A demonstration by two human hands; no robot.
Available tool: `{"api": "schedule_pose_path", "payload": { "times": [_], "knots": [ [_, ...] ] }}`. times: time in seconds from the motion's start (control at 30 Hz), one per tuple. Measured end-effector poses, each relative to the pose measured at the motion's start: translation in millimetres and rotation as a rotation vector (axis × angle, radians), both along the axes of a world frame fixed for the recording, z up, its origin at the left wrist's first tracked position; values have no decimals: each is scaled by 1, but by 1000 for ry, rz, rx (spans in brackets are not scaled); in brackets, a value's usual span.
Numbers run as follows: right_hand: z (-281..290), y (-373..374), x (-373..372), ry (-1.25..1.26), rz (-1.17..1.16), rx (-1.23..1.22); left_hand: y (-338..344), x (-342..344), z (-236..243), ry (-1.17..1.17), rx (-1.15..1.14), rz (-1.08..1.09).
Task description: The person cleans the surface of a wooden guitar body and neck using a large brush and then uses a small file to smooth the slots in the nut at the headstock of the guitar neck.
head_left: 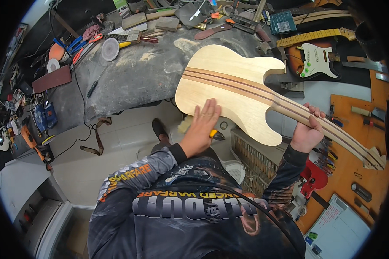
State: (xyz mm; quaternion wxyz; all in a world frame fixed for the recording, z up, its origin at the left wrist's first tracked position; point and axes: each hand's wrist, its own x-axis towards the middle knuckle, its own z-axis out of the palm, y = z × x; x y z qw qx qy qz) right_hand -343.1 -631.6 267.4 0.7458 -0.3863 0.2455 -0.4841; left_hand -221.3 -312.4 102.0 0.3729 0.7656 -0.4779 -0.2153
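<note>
A pale wooden guitar, unpainted, with darker stripes along its middle, is in front of me, tilted, its body partly over the workbench. My right hand is closed round the neck, near the body. The fingers of my left hand lie stretched out against the near edge of the body. A brush with pale bristles and a yellow-and-black handle runs under the left palm, sticking out on both sides. The thumb's hold on it is mostly hidden.
The dusty dark workbench carries a screwdriver, sanding discs and several wood blocks. At the right lies a sunburst electric guitar. Tools hang on an orange board. Power tools crowd the left, with a cable nearby.
</note>
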Motion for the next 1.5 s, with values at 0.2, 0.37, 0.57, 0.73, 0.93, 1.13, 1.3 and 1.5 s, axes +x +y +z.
{"api": "schedule_pose_path", "payload": {
  "times": [0.2, 0.37, 0.57, 0.73, 0.93, 1.13, 1.3, 1.5],
  "knots": [
    [-12, -26, -6, -15, -24, 73, -15, -10, 55, 82, -385, -564],
    [-43, -85, -27, -7, -67, 249, 27, 21, 51, 359, -258, -428],
    [-107, -133, -51, -60, -79, 419, 95, 41, -13, 306, 14, -116],
    [-155, -146, -77, -194, 52, 358, 129, 40, -53, 558, 160, -23],
    [-184, -142, -79, -287, 74, 388, 162, 29, -134, 810, 212, 224],
    [-177, -117, -67, -252, -120, 407, 171, 29, -156, 915, 430, 180],
    [-180, -129, -71, -379, 162, 320, 174, 31, -172, 856, 451, 195],
    [-149, -107, -65, -378, 189, 247, 140, 50, -121, 369, 484, 53]
  ]
}}
